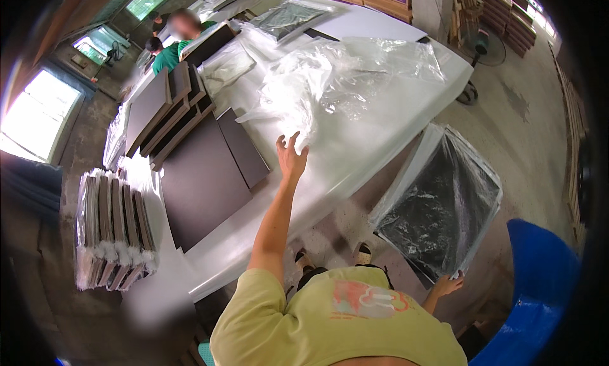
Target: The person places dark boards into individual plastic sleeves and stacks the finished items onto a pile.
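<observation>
My left hand (292,158) reaches over the white table (355,156), fingers spread and curved, with nothing in them. Just beyond its fingertips lies a crumpled heap of clear plastic bags (295,87). Low on my right, my right hand (448,285) grips the near corner of a flat dark panel (441,204) covered in clear plastic film. The panel is off the table's edge, and its wrapping is wrinkled and loose along the sides. To the left of my left hand, bare dark brown panels (203,182) lie flat on the table.
More dark boards (171,112) are stacked at the table's far left. Bagged panels (114,229) stand upright in a row at left. A wrapped panel (285,17) lies at the far end. People in green (168,56) are beyond. A blue curved object (539,290) stands at right.
</observation>
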Demonstrator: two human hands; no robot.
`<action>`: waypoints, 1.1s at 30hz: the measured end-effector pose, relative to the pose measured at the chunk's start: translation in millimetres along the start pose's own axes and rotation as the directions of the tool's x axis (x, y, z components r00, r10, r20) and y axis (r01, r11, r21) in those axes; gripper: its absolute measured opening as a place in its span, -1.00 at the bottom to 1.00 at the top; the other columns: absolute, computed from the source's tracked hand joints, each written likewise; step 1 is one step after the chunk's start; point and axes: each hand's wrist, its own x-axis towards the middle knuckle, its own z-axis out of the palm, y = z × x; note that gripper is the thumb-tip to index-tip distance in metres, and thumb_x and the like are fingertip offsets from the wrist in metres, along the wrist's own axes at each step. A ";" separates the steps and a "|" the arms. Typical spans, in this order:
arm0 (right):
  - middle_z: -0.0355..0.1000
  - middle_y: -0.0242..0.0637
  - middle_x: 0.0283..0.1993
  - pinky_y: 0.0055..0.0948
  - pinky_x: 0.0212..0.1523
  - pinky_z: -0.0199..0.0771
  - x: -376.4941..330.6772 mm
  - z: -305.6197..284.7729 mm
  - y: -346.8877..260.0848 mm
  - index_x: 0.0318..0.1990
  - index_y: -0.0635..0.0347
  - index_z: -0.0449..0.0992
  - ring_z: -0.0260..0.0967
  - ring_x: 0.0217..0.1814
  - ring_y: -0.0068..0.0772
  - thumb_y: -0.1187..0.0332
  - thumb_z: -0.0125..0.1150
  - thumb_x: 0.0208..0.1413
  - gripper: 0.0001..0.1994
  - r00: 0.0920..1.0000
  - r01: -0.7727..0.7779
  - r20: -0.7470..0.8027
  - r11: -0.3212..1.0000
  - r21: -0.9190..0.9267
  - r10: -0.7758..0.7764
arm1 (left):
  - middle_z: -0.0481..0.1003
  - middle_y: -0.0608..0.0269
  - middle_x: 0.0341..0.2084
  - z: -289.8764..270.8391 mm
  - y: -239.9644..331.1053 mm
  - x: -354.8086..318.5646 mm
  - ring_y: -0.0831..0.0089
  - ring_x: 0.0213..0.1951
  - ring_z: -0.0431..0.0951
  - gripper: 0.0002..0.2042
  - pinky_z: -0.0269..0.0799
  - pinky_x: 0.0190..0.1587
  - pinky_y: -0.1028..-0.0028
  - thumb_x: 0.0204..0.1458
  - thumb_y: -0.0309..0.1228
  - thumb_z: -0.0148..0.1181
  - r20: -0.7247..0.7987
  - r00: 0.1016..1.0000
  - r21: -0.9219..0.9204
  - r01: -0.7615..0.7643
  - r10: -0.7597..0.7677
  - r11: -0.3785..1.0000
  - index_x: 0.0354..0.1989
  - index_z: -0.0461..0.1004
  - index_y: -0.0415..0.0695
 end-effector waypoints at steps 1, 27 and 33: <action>0.14 -0.13 -0.04 -0.18 -0.19 0.29 5.8 5.8 -10.9 -0.07 0.11 0.29 0.22 -0.07 -0.07 0.52 -0.08 -0.16 -0.61 0.997 0.081 -0.017 0.995 0.051 -0.080 | 0.00 -0.08 0.07 -1.2 0.6 5.0 0.01 0.01 0.21 -0.43 0.21 -0.01 0.22 -0.25 -0.31 0.26 0.037 0.999 0.044 -0.026 0.024 0.999 0.04 0.23 0.13; 0.33 -0.27 -0.31 -0.51 -0.41 0.28 -105.4 42.1 -407.3 -0.32 0.25 0.39 0.31 -0.31 -0.41 0.58 0.04 -0.12 -0.85 0.391 0.370 0.230 0.381 0.848 -0.891 | 0.34 0.07 -0.18 20.7 -38.7 -24.7 0.45 -0.43 0.49 -0.54 0.40 -0.40 0.52 -0.12 -0.47 0.12 0.395 0.885 -0.479 0.427 -0.246 0.767 0.01 0.23 -0.28; 0.35 -0.20 -0.13 -0.31 -0.18 0.30 -164.4 110.3 -491.3 -0.04 0.21 0.27 0.29 -0.10 -0.23 0.23 0.21 -0.15 -0.52 0.218 0.426 0.456 0.504 0.751 -0.863 | 0.25 -0.05 -0.05 -19.5 -40.1 14.5 0.26 -0.20 0.43 -0.35 0.38 -0.23 0.40 -0.12 -0.23 0.19 0.338 0.907 -0.540 0.406 -0.252 0.738 0.15 0.05 -0.11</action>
